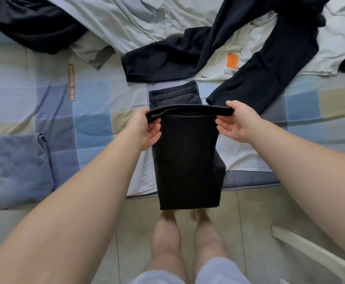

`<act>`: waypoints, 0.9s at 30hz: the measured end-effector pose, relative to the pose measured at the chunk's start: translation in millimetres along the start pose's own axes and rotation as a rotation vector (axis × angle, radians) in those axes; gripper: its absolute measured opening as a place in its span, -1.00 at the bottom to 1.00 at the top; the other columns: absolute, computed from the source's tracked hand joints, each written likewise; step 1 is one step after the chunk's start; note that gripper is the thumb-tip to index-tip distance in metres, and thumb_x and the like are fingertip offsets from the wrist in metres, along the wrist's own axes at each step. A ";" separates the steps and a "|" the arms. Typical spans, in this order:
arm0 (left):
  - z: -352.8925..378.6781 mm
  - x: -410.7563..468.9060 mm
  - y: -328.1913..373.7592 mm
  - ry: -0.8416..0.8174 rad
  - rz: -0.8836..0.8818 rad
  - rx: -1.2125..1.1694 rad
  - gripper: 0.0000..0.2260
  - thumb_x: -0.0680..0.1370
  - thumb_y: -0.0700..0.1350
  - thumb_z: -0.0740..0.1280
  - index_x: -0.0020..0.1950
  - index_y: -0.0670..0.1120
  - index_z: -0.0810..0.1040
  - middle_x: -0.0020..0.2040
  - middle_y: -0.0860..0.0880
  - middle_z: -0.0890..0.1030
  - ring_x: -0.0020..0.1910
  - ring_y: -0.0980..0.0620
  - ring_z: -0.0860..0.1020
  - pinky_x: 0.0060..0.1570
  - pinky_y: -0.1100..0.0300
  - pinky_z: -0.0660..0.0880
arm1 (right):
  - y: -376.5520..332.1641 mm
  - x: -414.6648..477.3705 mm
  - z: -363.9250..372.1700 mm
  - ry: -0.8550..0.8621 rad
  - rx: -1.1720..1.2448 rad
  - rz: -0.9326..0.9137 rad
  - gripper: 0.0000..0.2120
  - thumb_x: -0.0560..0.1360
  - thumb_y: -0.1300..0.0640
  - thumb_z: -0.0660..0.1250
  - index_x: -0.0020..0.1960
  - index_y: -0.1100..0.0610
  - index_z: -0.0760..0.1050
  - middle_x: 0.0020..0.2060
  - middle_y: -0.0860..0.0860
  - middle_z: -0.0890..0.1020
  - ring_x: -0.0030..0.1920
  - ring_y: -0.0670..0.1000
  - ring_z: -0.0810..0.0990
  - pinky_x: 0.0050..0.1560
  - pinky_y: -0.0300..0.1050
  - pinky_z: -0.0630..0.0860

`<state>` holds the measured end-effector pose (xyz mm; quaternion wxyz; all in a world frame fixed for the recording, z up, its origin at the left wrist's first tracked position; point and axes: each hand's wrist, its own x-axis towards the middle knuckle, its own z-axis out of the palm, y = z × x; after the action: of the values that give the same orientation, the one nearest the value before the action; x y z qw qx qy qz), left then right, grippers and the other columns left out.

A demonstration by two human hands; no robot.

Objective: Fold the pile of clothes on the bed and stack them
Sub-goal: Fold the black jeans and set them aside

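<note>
Early going here: the dark trousers (188, 156) are mid-fold and, by my read, most of the job is left. No finished stack shows anywhere on the bed (98, 103). Beyond lie a sprawled navy garment (270, 64), a black heap (30, 23) at far left, and pale cloth with an orange tag (232, 61), all unfolded.

Both arms reach forward over the bed's near edge. The left hand (147, 130) and right hand (235, 124) each take one side of a raised edge of the trousers, thumb on top, fingers (224, 128) underneath, pinching the cloth. The waistband end rests on the bed just past the hands, and the rest hangs towards the person, over the floor.
</note>
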<state>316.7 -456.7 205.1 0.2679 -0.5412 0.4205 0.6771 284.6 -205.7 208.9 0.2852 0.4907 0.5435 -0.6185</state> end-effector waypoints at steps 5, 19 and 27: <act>16.0 81.6 18.4 -0.043 0.073 -0.038 -0.66 0.65 0.13 0.22 0.25 -0.08 0.57 0.09 -0.02 0.67 0.10 0.00 0.61 0.15 0.08 0.49 | -15.3 81.6 32.1 -0.111 0.041 -0.036 -0.60 0.61 -0.11 0.30 0.33 0.12 0.46 0.12 0.06 0.68 0.12 0.07 0.67 0.01 -0.02 0.59; -38.3 146.8 -132.5 0.261 0.264 0.522 -0.37 0.52 0.16 0.43 0.51 0.00 0.33 0.49 0.01 0.38 0.39 -0.02 0.43 0.37 0.01 0.40 | 127.1 156.8 -22.3 0.032 -0.628 -0.175 -0.42 0.55 -0.03 0.39 0.52 0.00 0.29 0.44 -0.01 0.39 0.35 0.03 0.45 0.29 -0.02 0.41; -63.0 163.9 -215.8 0.216 0.304 0.577 -0.31 0.49 -0.03 0.52 0.51 -0.08 0.26 0.32 0.13 0.45 0.28 0.07 0.50 0.17 0.17 0.43 | 204.3 178.2 -67.8 0.056 -0.959 -0.187 -0.08 0.15 -0.35 0.41 0.43 -0.07 0.30 0.33 -0.07 0.49 0.31 0.07 0.49 0.33 0.20 0.44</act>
<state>480.8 -417.5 -16.1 0.2599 -0.4432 0.6963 0.5012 422.3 -159.3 -29.8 0.4076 0.2695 0.8164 -0.3078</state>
